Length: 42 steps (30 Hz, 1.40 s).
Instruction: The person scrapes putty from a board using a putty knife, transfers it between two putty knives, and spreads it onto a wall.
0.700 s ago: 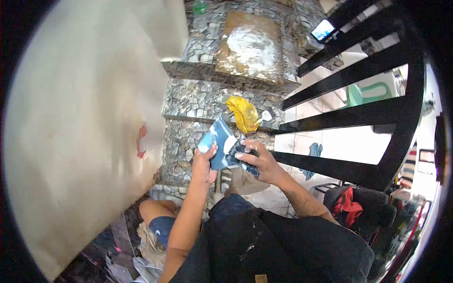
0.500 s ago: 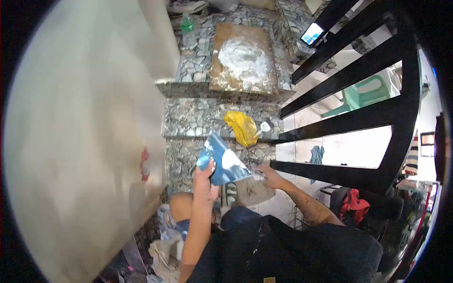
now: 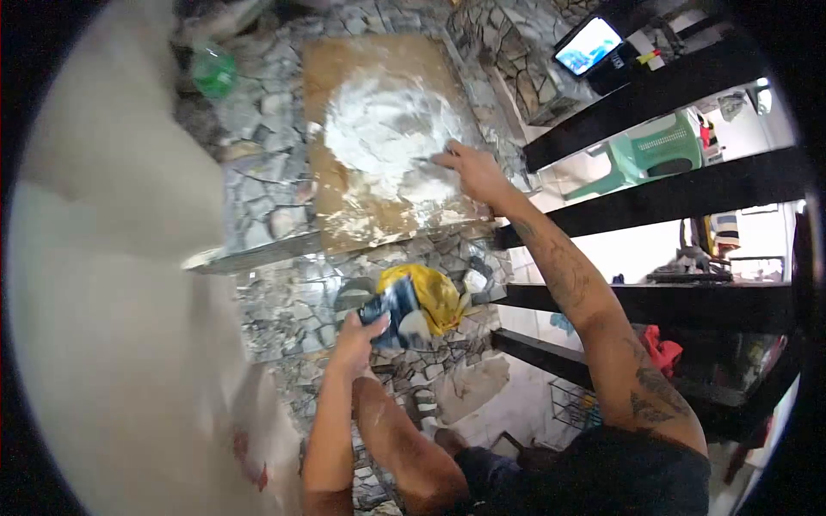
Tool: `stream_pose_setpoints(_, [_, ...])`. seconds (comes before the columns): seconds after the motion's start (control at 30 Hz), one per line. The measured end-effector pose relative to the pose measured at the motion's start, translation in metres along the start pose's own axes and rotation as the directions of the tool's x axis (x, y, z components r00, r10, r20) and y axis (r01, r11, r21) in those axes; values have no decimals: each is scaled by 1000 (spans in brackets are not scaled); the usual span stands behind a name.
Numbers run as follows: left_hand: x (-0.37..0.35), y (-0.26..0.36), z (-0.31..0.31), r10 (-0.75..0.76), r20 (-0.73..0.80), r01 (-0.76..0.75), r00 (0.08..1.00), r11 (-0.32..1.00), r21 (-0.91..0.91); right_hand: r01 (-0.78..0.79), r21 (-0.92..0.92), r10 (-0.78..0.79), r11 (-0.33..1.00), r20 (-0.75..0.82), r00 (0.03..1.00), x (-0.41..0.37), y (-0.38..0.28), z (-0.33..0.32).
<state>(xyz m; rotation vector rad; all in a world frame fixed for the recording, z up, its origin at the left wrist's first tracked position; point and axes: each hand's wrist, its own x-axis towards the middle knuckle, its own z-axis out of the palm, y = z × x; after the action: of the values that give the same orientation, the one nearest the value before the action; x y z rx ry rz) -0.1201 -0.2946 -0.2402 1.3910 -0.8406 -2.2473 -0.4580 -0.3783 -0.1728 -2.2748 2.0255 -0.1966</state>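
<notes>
Presently the right hand (image 3: 471, 169) reaches forward over the wooden board (image 3: 344, 225) on the upper stone step (image 3: 258, 181), its fingers pinched on a thin blade (image 3: 428, 160) whose tip lies at the edge of the white compound (image 3: 383, 129); the left hand (image 3: 354, 337) is clenched round a blue plate (image 3: 394, 311) smeared with white, held low over the next step down, just in front of a yellow bag (image 3: 437, 292). The step in hand appears to be loading the blade from the heap; for a clean load the blade is best kept at a shallow angle and drawn through the outer margin of the compound — not the middle — so that nothing is pushed off the board's near edge. The plate should be held level and brought close under the board before any transfer; at present it is well apart from the blade, and blur hides its exact tilt. A green bottle (image 3: 213, 71) stands left of the board, clear of the reach; a lit phone (image 3: 589, 45) sits by the black railing (image 3: 654, 101) on the right — splashes should be kept off it
</notes>
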Motion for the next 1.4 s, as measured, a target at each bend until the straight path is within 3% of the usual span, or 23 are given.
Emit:
stream_pose_setpoints(0.07, [49, 17, 20, 37, 213, -34, 976, 999, -16, 21, -67, -16, 998, 86, 996, 20, 11, 18])
stream_pose_setpoints(0.13, [85, 19, 31, 66, 215, -74, 974, 997, 29, 64, -89, -51, 994, 136, 989, 35, 9, 35])
stream_pose_setpoints(0.2, [95, 18, 37, 78, 136, -65, 988, 993, -99, 80, -99, -66, 992, 132, 989, 43, 7, 42])
stream_pose_setpoints(0.23, [100, 19, 42, 83, 100, -65, 992, 984, -167, 154, -70, -151, 986, 48, 987, 43, 6, 46])
stream_pose_setpoints(0.33, [97, 14, 47, 117, 4, -109, 993, 936, -335, 180, -65, -177, 981, 57, 983, 38, 15, 63])
stream_pose_setpoints(0.47, [100, 6, 36, 117, 27, -106, 993, 959, -263, 310, -83, -296, 947, 146, 944, 29, 22, 60])
stream_pose_setpoints(0.53, [98, 9, 33, 93, 115, -65, 989, 972, -226, 246, 2, -243, 969, 178, 954, 27, 31, 47])
stream_pose_setpoints(0.6, [94, 13, 31, 136, 109, -122, 985, 985, -122, 250, 42, -253, 967, 165, 953, 42, 50, 34])
stream_pose_setpoints(0.7, [98, 5, 36, 223, 138, -197, 965, 964, -176, 93, -35, -92, 995, 22, 995, 60, 61, 15])
stream_pose_setpoints(0.8, [96, -1, 39, 236, 106, -204, 966, 947, -249, 186, -67, -182, 980, 57, 982, 68, 69, 32])
stream_pose_setpoints(0.97, [95, -1, 33, 146, 6, -139, 989, 955, -264, 198, -66, -193, 978, 84, 978, 52, 59, 59])
stream_pose_setpoints(1.1, [90, 7, 40, 101, -102, -127, 990, 945, -301, 184, -24, -173, 983, 239, 955, 34, 56, 48])
stream_pose_setpoints(1.2, [94, 15, 42, 176, 16, -164, 984, 946, -279, 138, 7, -136, 990, 225, 965, 57, 80, 32])
stream_pose_setpoints(1.33, [93, 15, 43, 199, 30, -180, 980, 933, -310, 212, -119, -199, 970, 110, 974, 92, 79, 36])
stream_pose_setpoints(1.4, [94, 5, 37, 223, 24, -204, 975, 926, -317, 199, -93, -186, 976, 135, 973, 78, 65, 52])
